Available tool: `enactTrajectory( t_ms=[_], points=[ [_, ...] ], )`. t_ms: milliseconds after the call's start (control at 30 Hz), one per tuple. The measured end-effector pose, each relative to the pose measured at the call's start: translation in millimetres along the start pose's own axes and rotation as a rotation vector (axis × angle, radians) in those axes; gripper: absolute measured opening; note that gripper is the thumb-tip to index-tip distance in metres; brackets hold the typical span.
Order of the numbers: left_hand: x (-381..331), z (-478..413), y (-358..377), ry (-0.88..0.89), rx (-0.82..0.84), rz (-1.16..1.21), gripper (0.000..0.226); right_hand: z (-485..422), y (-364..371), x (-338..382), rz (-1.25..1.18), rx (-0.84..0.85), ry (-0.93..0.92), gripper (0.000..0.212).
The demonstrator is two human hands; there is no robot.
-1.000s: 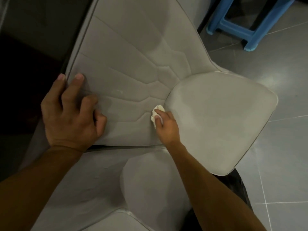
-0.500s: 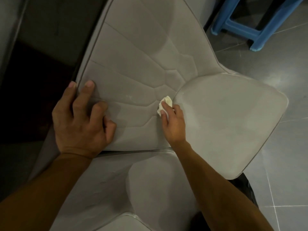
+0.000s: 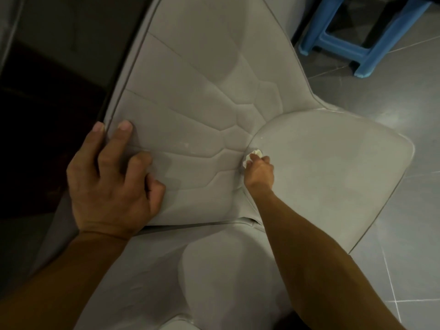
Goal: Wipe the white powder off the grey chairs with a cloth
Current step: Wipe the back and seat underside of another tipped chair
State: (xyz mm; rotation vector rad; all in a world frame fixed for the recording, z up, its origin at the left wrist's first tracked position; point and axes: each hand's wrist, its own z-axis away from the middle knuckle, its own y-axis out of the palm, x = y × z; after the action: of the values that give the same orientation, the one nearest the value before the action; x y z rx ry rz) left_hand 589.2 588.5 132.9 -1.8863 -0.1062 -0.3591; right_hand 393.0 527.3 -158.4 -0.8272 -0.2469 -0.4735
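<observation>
small white cloth (image 3: 253,156) bunched at the crease where the grey chair (image 3: 195,110) backrest meets its seat, pressed against the upholstery. right hand (image 3: 259,173) fingers curled round the cloth, pinching it. faint white powder specks (image 3: 190,148) on the quilted back panel, left of the cloth. left hand (image 3: 112,177) on the backrest edge, fingers partly bent and gripping the rim. second grey chair (image 3: 214,270) lies below. blue stool (image 3: 362,39) on tiled floor (image 3: 416,210), upper right.

The grey chair (image 3: 190,103) has honeycomb-like quilting (faint white specks (image 3: 190,148)); cloth (image 3: 254,154) white, stool (image 3: 371,53) blue, floor tiles (image 3: 416,210) grey
</observation>
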Motion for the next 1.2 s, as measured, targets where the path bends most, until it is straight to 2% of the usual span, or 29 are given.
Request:
enactTrajectory(
  t_ms=[100, 267, 400, 467, 500, 600, 667, 733, 767, 933, 1033, 1100, 1200],
  points=[
    [-0.1, 0.3, 1.0, 0.004, -0.001, 0.010, 0.021, -7.4, 1.9, -1.7, -0.051, 0.028, -0.022, 0.040],
    [2.1, 1.1, 2.6, 0.021, -0.012, 0.014, 0.021, -0.2, 13.7, 18.8, -0.410, -0.020, -0.036, 0.035],
    [1.0, 0.7, 2.3, 0.012, -0.020, 0.028, 0.021, 32.7, -2.8, 4.0, -0.519, -0.123, -0.325, 0.032],
    [1.0, 0.6, 2.2, 0.014, -0.022, 0.039, 0.020, 50.3, -8.8, -9.6, -0.515, -0.175, -0.384, 0.032],
    [1.1, 0.7, 1.9, 0.013, -0.024, 0.041, 0.020, 57.8, -9.1, -15.0, -0.530, -0.221, -0.337, 0.032],
    [0.7, 0.1, 1.0, 0.006, -0.023, 0.047, 0.020, 76.6, -9.1, -16.9, -0.660, -0.310, 0.027, 0.031],
    [1.0, -0.1, 0.8, 0.009, -0.026, 0.049, 0.020, 86.4, -0.7, -13.4, -0.679, -0.134, 0.114, 0.033],
    [1.4, 0.0, 0.4, 0.012, -0.028, 0.044, 0.019, 95.2, 12.8, -11.4, -0.529, 0.089, 0.061, 0.036],
    [1.2, 0.0, 0.1, 0.011, -0.027, 0.044, 0.019, 94.7, 17.1, -12.5, -0.434, 0.131, 0.039, 0.035],
    [0.8, -0.8, -1.1, 0.005, -0.027, 0.054, 0.020, 70.4, 1.9, -13.0, -0.058, 0.241, 0.104, 0.033],
    [0.3, -0.8, -0.5, 0.003, -0.039, 0.054, 0.019, 70.2, -6.6, -8.2, -0.047, 0.254, -0.077, 0.040],
    [0.4, -1.0, -0.4, 0.005, -0.039, 0.051, 0.018, 71.0, -9.5, -12.9, -0.086, 0.265, -0.201, 0.037],
    [0.9, -0.9, 0.7, 0.008, -0.030, 0.051, 0.019, 71.3, -19.2, -29.6, -0.201, 0.362, -0.207, 0.031]
  ],
)
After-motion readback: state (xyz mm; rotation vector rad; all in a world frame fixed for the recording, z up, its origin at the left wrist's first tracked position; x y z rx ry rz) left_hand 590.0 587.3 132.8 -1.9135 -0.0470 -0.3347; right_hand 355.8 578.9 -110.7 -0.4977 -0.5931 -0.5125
